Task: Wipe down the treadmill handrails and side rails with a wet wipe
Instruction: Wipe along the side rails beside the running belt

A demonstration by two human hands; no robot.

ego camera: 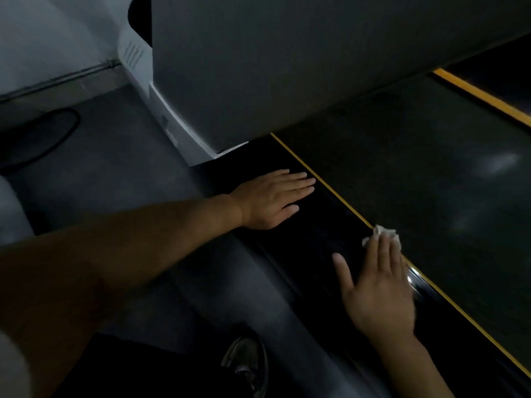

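Head view: our left hand (270, 201) lies flat on the black side rail (310, 242), fingers straight and together; our right hand (379, 285) presses the wipe (385, 232) onto the rail with straight fingers, thumb spread, beside the yellow stripe (339, 194); the belt (431, 168) lies beyond the stripe; a shoe (247, 360) rests on the floor (115, 168).
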